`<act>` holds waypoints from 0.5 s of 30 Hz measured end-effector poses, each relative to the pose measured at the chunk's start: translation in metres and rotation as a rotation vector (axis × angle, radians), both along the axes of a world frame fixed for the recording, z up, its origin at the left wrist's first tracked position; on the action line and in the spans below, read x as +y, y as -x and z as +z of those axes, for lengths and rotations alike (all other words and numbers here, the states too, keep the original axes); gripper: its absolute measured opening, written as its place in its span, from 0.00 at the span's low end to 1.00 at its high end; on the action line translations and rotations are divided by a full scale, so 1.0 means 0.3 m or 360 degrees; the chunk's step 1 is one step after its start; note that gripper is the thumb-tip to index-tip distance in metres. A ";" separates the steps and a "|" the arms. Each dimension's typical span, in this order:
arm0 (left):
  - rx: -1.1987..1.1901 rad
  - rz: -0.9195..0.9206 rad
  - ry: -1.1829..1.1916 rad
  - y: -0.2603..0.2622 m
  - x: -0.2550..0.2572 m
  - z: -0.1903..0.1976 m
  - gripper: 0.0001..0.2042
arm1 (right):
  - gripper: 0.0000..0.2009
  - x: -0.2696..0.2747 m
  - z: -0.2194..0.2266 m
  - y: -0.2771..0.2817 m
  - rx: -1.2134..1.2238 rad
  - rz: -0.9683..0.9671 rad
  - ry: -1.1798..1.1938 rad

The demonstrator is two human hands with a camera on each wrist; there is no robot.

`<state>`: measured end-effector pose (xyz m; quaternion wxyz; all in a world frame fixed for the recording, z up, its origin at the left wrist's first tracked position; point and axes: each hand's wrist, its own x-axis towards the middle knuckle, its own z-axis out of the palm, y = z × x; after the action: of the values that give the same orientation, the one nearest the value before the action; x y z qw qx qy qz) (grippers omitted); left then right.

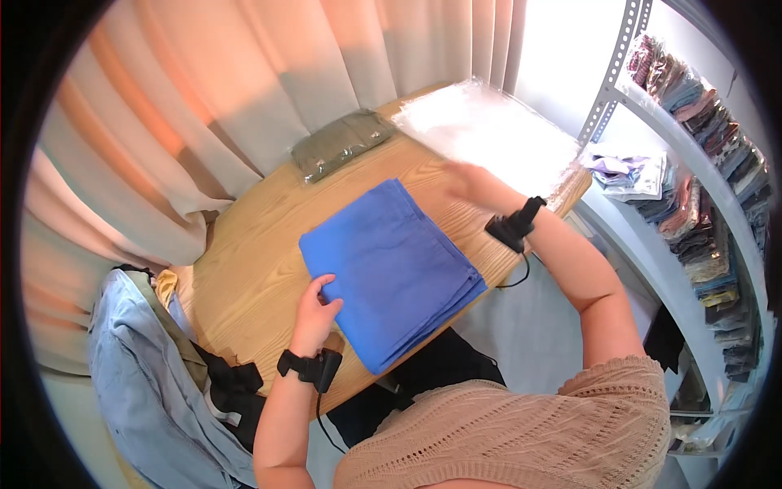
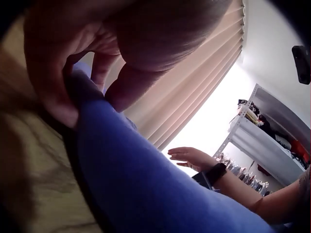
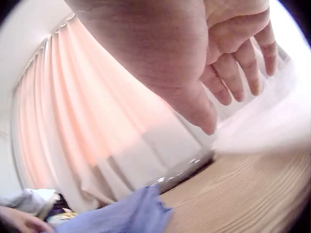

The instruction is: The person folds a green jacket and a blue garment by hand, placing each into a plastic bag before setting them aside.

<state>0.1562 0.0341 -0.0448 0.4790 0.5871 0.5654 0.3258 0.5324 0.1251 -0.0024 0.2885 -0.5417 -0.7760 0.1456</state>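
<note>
A folded blue cloth [image 1: 395, 269] lies flat on the wooden table, its stacked layers showing along the right edge. My left hand [image 1: 312, 316] grips its left edge, and the left wrist view shows thumb and fingers [image 2: 53, 82] on both sides of the fold. To the right of the cloth, my right hand [image 1: 479, 186] is raised over the table, blurred in the head view. Its fingers [image 3: 245, 63] are spread and hold nothing in the right wrist view. Just beyond it lies a stack of clear plastic bags [image 1: 489, 130].
A dark green garment packed in clear plastic [image 1: 342, 145] lies at the table's back by the curtain [image 1: 269, 65]. Loose clothes [image 1: 155, 375] are heaped at the left. Metal shelves [image 1: 652, 138] with bagged garments stand at the right.
</note>
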 end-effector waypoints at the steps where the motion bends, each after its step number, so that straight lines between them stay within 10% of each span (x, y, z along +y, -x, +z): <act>1: -0.0073 0.0011 0.0047 0.007 -0.016 0.008 0.21 | 0.23 0.020 0.006 -0.038 -0.0050 -0.0286 -0.0053; 7: -0.0266 0.0116 -0.0066 0.041 -0.075 0.006 0.19 | 0.11 0.123 -0.039 -0.221 -0.0682 -0.0893 0.0284; 15: -0.0363 0.0096 -0.0094 0.002 -0.130 0.103 0.17 | 0.09 0.108 0.002 -0.229 -0.0361 -0.1050 0.0177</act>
<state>0.1556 -0.0050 -0.0139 0.5128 0.5429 0.5148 0.4211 0.6010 0.1576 -0.0019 0.2022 -0.7907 -0.5773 0.0254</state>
